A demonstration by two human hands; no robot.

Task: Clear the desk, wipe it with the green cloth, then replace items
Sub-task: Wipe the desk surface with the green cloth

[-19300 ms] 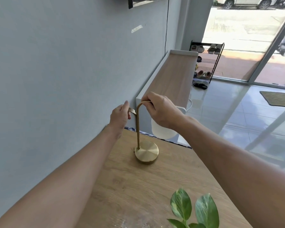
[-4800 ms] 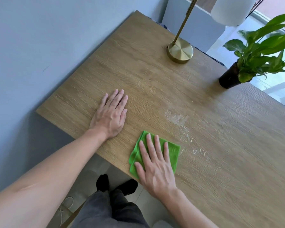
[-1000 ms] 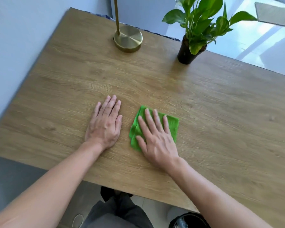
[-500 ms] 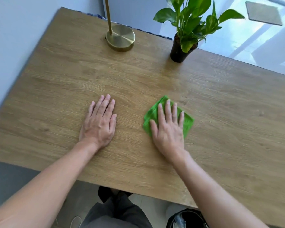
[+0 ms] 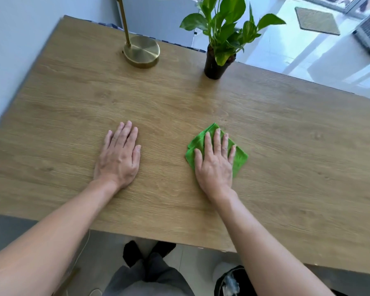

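A folded green cloth (image 5: 240, 157) lies flat on the wooden desk (image 5: 286, 146), a little right of its middle. My right hand (image 5: 215, 162) presses down on the cloth with fingers spread, covering most of it. My left hand (image 5: 119, 155) rests palm down on bare wood to the left, about a hand's width from the cloth, holding nothing. A brass lamp base (image 5: 141, 51) with its thin stem stands at the far edge. A potted plant (image 5: 217, 60) in a black pot stands to the right of the lamp.
A grey wall (image 5: 13, 39) runs along the desk's left side. Below the near edge are my legs and dark socks (image 5: 135, 253), and a black bin (image 5: 231, 280) stands on the floor at the right. A doormat (image 5: 316, 21) lies on the tiled floor beyond.
My right hand has slid the green cloth rightward across the desk, away from my left hand. The left hand stays flat in the same spot.
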